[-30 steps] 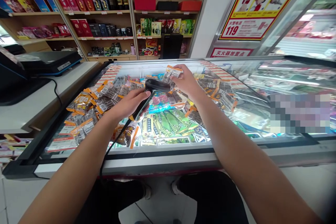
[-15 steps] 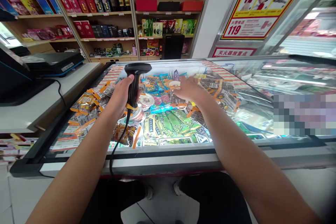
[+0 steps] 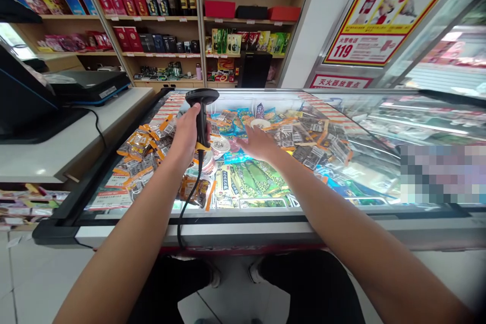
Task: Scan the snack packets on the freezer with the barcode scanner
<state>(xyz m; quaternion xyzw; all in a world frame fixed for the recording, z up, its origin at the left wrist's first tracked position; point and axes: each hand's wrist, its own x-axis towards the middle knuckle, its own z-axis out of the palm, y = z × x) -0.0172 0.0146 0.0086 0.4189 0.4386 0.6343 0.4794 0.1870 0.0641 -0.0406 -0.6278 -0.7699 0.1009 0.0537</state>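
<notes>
My left hand (image 3: 187,131) is closed round the handle of a black barcode scanner (image 3: 202,116) with a yellow-tipped base, held upright over the freezer. Its cable (image 3: 189,200) runs down over the front edge. My right hand (image 3: 261,144) is open, fingers stretched forward, thumb apart, with nothing visible in it. It hovers by a pink packet (image 3: 236,145) and a round white-lidded tub (image 3: 260,124); whether it touches either I cannot tell. Another lidded tub (image 3: 219,146) stands between my hands. Orange-edged clear packets (image 3: 137,147) lie heaped left of the scanner.
Under me is a glass-topped chest freezer (image 3: 243,233) showing green ice-lolly packs (image 3: 261,177). More dark packets (image 3: 313,134) lie right of my right hand. A counter (image 3: 49,162) with a scale (image 3: 87,86) stands left. Shelves (image 3: 152,20) line the back.
My right hand has drawn back and a little left, uncovering the white-lidded tub. My left hand still grips the scanner. The view has shifted slightly.
</notes>
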